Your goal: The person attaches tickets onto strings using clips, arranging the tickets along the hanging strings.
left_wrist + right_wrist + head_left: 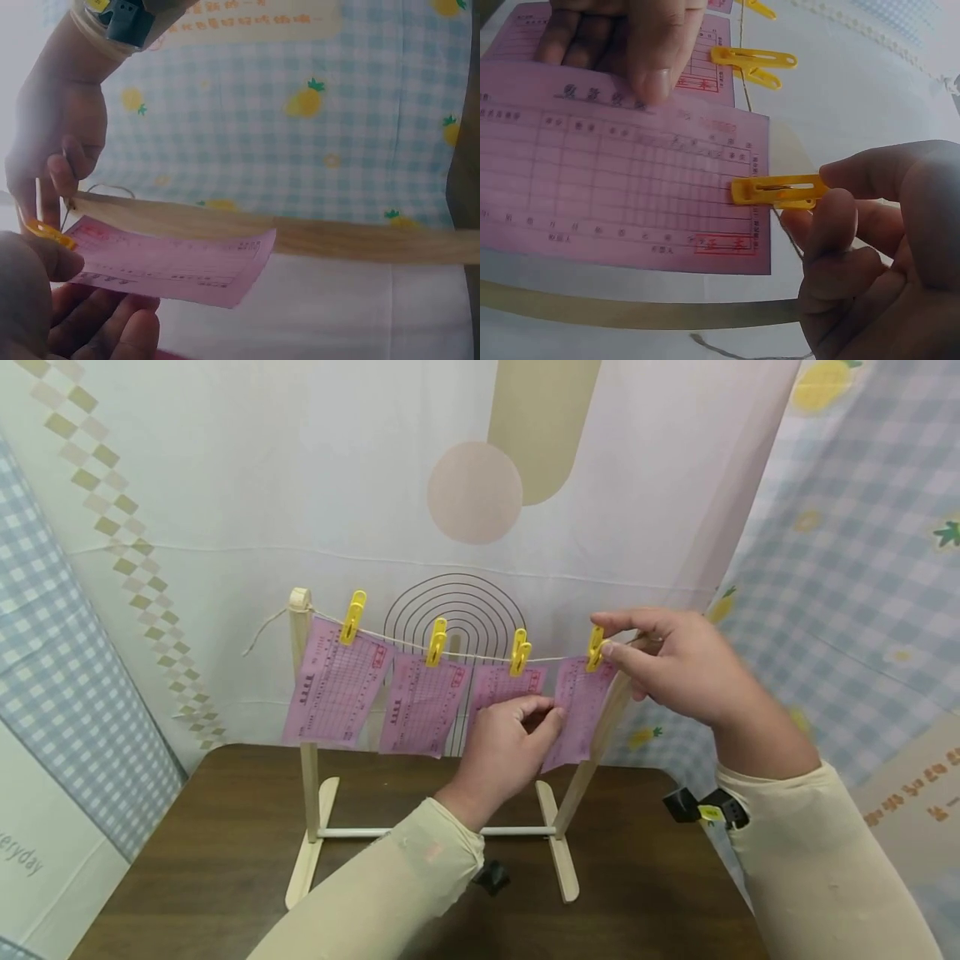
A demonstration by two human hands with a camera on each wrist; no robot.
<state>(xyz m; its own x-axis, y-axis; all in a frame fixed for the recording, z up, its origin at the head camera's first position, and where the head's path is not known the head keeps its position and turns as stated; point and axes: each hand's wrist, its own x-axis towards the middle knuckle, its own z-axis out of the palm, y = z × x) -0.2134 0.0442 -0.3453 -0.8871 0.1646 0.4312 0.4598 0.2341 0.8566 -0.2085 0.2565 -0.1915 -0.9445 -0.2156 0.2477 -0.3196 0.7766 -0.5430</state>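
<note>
Four... several pink receipt slips hang from a string (pixel 480 656) under yellow clothespins. My left hand (pixel 506 743) pinches the left edge of the rightmost pink receipt (pixel 583 706), thumb on its printed face. At that receipt's top edge, my right hand (pixel 678 664) holds a yellow clothespin (pixel 596 649) by its handle ends. In the right wrist view the clothespin (pixel 772 191) sits over both the receipt (pixel 622 180) and the string. The left wrist view shows the receipt (pixel 172 259) from the side, with fingers beneath it.
A wooden stand carries the string between its left post (pixel 307 718) and right post (pixel 600 735). A white rod (pixel 517 832) joins its feet, which rest on a brown table (pixel 637 860). Patterned cloth (pixel 637 552) hangs behind.
</note>
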